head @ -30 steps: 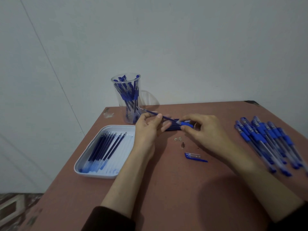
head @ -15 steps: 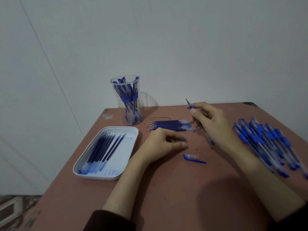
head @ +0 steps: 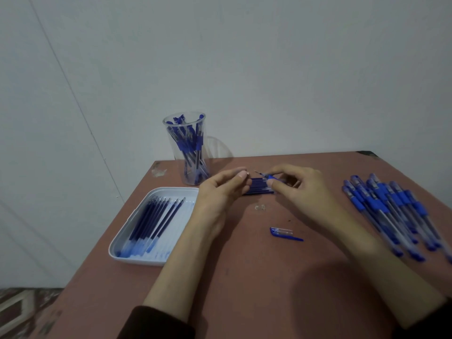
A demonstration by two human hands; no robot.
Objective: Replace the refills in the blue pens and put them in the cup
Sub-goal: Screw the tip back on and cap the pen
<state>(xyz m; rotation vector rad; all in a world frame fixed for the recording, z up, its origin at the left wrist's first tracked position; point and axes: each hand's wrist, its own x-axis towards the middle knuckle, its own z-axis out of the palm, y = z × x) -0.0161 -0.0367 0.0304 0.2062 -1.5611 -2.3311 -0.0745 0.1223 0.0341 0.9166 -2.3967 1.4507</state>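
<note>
– Pale wall is backing a reddish bench (head: 244,277). How far is the person getting?

– Partway, by the look of it. A clear cup (head: 187,165) at the back is already holding a good bunch of blue pens, while a pile of pens (head: 396,211) is lying along the right edge, presumably waiting.

– And the refills?

– A white tray (head: 122,241) on the left is holding a row of refills (head: 156,216), probably spent ones. A bundle of refills (head: 259,188), likely fresh, is lying just beyond the hands.

– Where is the one being worked on?

– The right hand (head: 300,192) is gripping the pen (head: 269,177), fingers curled round its blue grip, with the bare point aiming at the left hand (head: 220,192). That hand is pinching a small piece (head: 247,172) between thumb and forefinger, just beside the point and apart from it. It is too small to name, possibly the nose cone.

– And the pen cap (head: 285,233)?

– It is lying alone, nearer the person. Nose piece, cap and cup seem to be remaining for this one.
</note>
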